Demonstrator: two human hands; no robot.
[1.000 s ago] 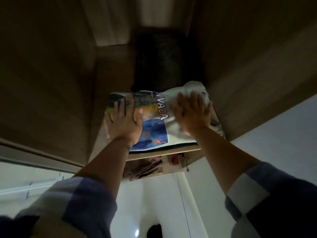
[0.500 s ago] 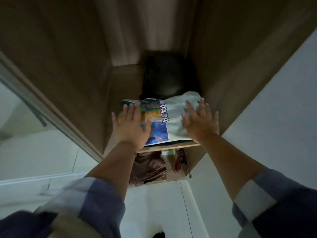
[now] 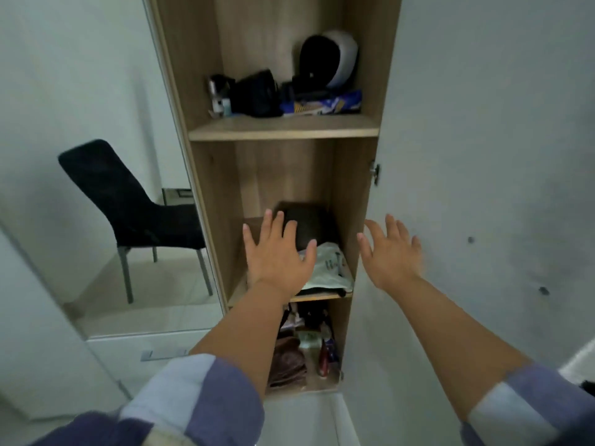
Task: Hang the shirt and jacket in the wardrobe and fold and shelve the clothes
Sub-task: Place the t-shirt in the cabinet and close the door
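Both hands are raised in front of the open wardrobe (image 3: 206, 175), fingers spread and straight, neither grip holding anything. The left hand (image 3: 278, 252) hovers over the front of the middle shelf (image 3: 317, 296), partly covering the folded white shirt (image 3: 330, 268) that lies on that shelf; whether the palm touches the fabric cannot be told. The right hand (image 3: 391, 252) is off to the right of the shelf opening, in front of the wardrobe's side panel and the white door (image 3: 483, 156), apart from the shirt. The shirt sits at the shelf's front edge, toward the right side. Directly behind it lies a dark folded garment (image 3: 310, 226), its front edge touching or overlapped by the shirt. The upper shelf (image 3: 283, 132) carries a black bag (image 3: 257, 94), a rounded black-and-white object (image 3: 330, 57) and a blue packet (image 3: 322, 106). The lower compartment holds a brown folded cloth (image 3: 286, 360) and small items too blurred to identify. A black chair (image 3: 128, 207) stands at the left.
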